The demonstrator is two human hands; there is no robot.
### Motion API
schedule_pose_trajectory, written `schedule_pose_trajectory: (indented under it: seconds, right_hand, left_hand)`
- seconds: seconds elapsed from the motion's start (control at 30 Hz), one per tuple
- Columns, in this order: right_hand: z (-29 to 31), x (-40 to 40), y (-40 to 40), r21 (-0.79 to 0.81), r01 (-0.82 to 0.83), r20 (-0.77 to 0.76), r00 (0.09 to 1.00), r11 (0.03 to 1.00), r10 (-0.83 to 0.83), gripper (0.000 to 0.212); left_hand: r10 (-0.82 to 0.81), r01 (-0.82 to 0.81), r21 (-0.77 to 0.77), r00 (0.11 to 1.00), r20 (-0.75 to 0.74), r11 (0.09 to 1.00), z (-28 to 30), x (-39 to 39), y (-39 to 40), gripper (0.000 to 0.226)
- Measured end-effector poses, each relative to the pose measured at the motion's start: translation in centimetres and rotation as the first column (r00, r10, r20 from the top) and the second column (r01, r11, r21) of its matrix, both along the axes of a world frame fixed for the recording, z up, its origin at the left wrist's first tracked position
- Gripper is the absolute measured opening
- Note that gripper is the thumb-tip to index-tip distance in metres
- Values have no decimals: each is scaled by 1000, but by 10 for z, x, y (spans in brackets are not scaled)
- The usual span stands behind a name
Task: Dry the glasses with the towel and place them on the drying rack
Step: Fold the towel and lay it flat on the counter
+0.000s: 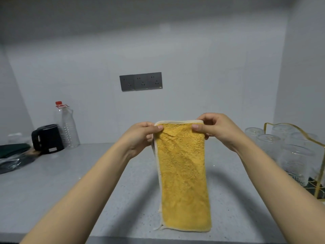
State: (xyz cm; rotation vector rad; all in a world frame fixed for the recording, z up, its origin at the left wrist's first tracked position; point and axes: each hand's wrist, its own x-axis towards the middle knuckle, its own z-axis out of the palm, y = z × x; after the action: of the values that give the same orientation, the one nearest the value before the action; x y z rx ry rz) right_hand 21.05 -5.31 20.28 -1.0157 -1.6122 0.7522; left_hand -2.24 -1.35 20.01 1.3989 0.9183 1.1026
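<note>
**Towel up, glasses off to my right**

I pinch the yellow towel point(182, 175) by its 2 top corners, my left hand point(140, 136) at the left corner and my right hand point(213, 128) at the right, thumbs clamped on the front face. Its long axis hangs straight down from my grip toward the grey counter point(70, 184), folded double as far as I can tell.

The glasses point(269, 143) stand to the right, around and within the gold wire drying rack point(306, 136), some upturned, so my right hand is the nearer one. Which are already dry I cannot tell.

Far left stand a black kettle point(47, 138) and a clear bottle point(67, 125); wall sockets point(140, 81) sit on the far wall.
</note>
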Motion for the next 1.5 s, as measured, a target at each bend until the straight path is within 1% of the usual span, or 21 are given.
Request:
schedule_pose_trajectory:
  seconds: [0.07, 0.17, 0.3, 0.37, 0.43, 0.53, 0.6, 0.67, 0.7, 0.77, 0.83, 0.9, 0.97, 1.03, 1.1, 1.2, 1.3, 1.33, 1.4, 1.47, 1.5]
  right_hand:
    - [2, 1, 2, 2, 29, 4, 1000, 1000, -29, 11]
    - [2, 1, 4, 45, 99, -17, 995, 994, -98, 16]
    - [0, 0, 6, 120, 192, 0, 981, 974, -193, 20]
    - [1, -2, 5, 137, 210, -2, 977, 968, -212, 20]
    - [3, -3, 3, 124, 180, -23, 984, 976, -178, 16]
    - [11, -3, 1, 57, 33, -134, 991, 998, -25, 6]
    - [16, -4, 5, 18, -35, -205, 978, 999, 37, 9]
    - [17, -6, 15, -7, -48, -246, 968, 999, 45, 10]
    - [15, -6, 23, -10, -30, -233, 972, 999, 27, 10]
    - [8, -3, 43, 12, 74, -93, 993, 997, -73, 13]
    - [-6, 0, 67, 47, 185, 92, 978, 982, -189, 19]
    - [-24, 2, 94, 61, 269, 255, 927, 961, -275, 18]
    - [-46, 4, 117, 42, 336, 388, 862, 941, -325, 16]
    - [-70, 7, 134, -3, 357, 447, 836, 934, -318, 15]
    - [-92, 13, 143, -29, 356, 451, 838, 934, -306, 13]
    - [-110, 24, 136, -34, 288, 468, 850, 957, -240, 10]
    - [-122, 30, 111, -108, 141, 471, 879, 984, -74, 8]
    - [-127, 30, 99, -145, 95, 476, 879, 985, -15, 7]
    - [-134, 29, 77, -205, 17, 523, 847, 979, 95, 7]
    - [-141, 26, 57, -269, -28, 592, 784, 963, 188, 10]
    - [-145, 24, 49, -291, -45, 610, 761, 956, 222, 13]
  left_hand:
    - [17, -17, 5, 1000, 16, 1000, 2, 0, 1, 26]
    - [-1, 1, 8, 1000, 3, 1000, 4, 2, 2, 34]
    - [-43, 46, 37, 995, -93, 998, 2, 0, 2, 39]
    - [-40, 48, 60, 990, -132, 997, 3, -2, 3, 38]
    - [-50, 59, 62, 990, -133, 996, 8, -6, 2, 35]
    - [-142, 146, 30, 984, -111, 989, 20, -10, -2, 23]
    - [-201, 204, 11, 974, -108, 979, 28, -12, 0, 25]
    - [-214, 216, -2, 970, -115, 976, 32, -13, 8, 26]
    - [-200, 201, -7, 971, -128, 980, 32, -12, 16, 24]
    - [-150, 152, -7, 969, -196, 988, 27, -12, 36, 18]
    - [-92, 93, -9, 961, -262, 996, 12, -8, 61, 13]
    - [-11, 9, -10, 957, -289, 1000, -11, 0, 88, 9]
    - [82, -91, -13, 945, -318, 996, -40, 10, 110, 11]
    - [131, -148, -20, 923, -362, 989, -72, 19, 125, 14]
    - [137, -148, 5, 898, -419, 989, -99, 24, 130, 14]
    - [96, -66, 81, 884, -457, 995, -120, 22, 120, 14]
    - [22, 50, 131, 865, -501, 990, -130, 13, 95, 14]
    - [-5, 95, 138, 842, -540, 986, -136, 9, 84, 12]
    - [-55, 191, 146, 768, -638, 971, -145, 0, 65, 13]
    - [-102, 287, 130, 670, -736, 949, -155, -9, 48, 17]
    - [-108, 327, 130, 619, -778, 936, -161, -11, 41, 16]
